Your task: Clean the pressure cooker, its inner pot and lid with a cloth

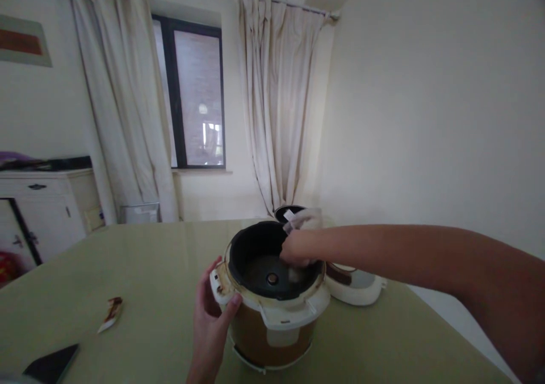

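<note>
A rice cooker body [272,338] stands on the table with its top uncovered. Its white rim shows brown stains, and a small round knob [272,279] sits at the bottom of the dark inside. My left hand [213,316] grips the left of the rim, thumb in front and fingers around the outside. Reaching in from the right, my right hand [298,249] is closed on a pale cloth [309,219] at the right inner wall. Part of the cloth sticks up above the hand, and a blurred pale bit shows below it.
A white and brown cooker lid [357,287] lies right of the body, partly behind my forearm. Behind stands a dark round-rimmed thing [289,209]. On the table's left lie a stained white scrap [111,314] and a dark pointed object [51,364].
</note>
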Demonstrator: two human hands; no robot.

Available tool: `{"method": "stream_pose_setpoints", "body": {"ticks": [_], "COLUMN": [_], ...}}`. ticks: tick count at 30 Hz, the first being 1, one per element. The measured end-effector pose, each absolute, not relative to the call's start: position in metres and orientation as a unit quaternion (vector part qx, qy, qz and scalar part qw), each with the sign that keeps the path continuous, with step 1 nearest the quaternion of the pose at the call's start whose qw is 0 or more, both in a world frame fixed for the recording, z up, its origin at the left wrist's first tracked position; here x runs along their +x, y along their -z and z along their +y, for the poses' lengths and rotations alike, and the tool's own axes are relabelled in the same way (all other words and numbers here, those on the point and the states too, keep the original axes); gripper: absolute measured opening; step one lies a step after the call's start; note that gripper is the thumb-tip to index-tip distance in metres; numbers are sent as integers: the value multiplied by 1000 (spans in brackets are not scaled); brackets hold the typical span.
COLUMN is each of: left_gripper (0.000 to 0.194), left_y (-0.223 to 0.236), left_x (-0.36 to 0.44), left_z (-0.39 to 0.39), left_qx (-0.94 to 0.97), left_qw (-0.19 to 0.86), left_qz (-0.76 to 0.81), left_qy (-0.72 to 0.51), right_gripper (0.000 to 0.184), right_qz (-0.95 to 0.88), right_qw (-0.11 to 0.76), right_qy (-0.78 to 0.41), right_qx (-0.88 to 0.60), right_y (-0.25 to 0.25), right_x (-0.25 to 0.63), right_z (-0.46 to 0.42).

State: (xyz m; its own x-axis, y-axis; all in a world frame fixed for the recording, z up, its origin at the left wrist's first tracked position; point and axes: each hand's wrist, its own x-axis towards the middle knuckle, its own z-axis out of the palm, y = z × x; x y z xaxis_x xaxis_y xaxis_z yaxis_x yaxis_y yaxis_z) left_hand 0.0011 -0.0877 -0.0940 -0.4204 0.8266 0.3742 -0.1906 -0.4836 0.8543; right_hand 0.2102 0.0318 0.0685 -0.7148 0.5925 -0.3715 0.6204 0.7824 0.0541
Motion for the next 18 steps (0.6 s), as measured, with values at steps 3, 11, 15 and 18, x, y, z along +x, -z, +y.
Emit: {"method": "stream_pose_setpoints", "body": {"ticks": [3,11,15,18], "left_gripper": [90,88,87,89], "left_y": [93,93,91,91], "left_x": [-1,-1,1,1], "left_z": [-87,-88,-89,-89], "left_qx": [410,420,408,401], "left_qw": [341,341,332,331], "left_qz": [380,377,389,398], "left_qy": [-755,-752,-757,-756], "right_gripper": [24,25,28,24], "right_qz": [948,968,958,935], "right_qw": [179,206,190,215], "right_qy": [-80,-140,-193,-192], "right_qx": [251,-19,98,208], "right_y": [-66,-71,-74,-72], "right_x": [196,153,194,220], "right_z": [53,64,56,40]}}
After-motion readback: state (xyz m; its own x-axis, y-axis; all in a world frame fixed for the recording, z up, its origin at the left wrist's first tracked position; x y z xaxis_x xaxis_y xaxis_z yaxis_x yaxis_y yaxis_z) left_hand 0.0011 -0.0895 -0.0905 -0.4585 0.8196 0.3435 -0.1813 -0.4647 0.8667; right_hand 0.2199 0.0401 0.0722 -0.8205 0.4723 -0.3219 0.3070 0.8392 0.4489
